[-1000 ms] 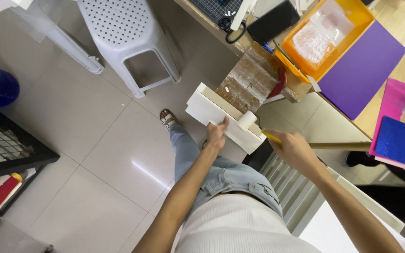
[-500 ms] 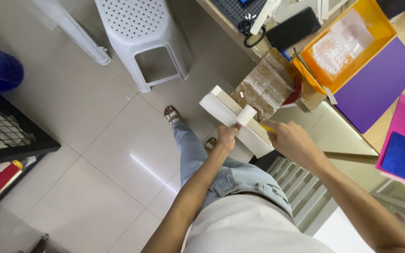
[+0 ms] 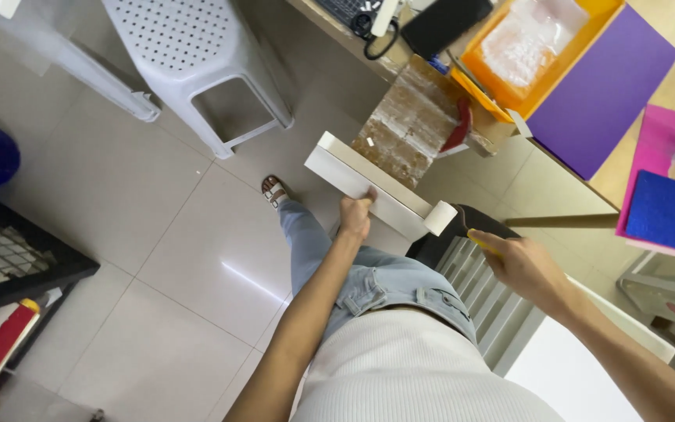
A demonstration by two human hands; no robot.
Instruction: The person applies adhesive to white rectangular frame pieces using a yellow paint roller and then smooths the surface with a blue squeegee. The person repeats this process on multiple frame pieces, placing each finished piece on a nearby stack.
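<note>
My left hand [image 3: 355, 212] grips the near edge of a long white board [image 3: 353, 176], held out flat above my knees. My right hand [image 3: 519, 264] holds a small roller by its yellow handle [image 3: 481, 241]. The roller's white head [image 3: 439, 217] rests against the board's right end. I am seated, in blue jeans [image 3: 369, 281] and a sandal [image 3: 273, 190].
A white plastic stool [image 3: 197, 70] stands on the tiled floor ahead. The wooden table [image 3: 650, 125] on the right carries an orange tray [image 3: 541, 47], a purple sheet [image 3: 599, 86] and pink and blue sheets [image 3: 669, 203]. A black crate [image 3: 9, 258] sits at the left.
The board and both hands have shifted slightly as the camera view moved. The roller's head stays at the board's right end.
</note>
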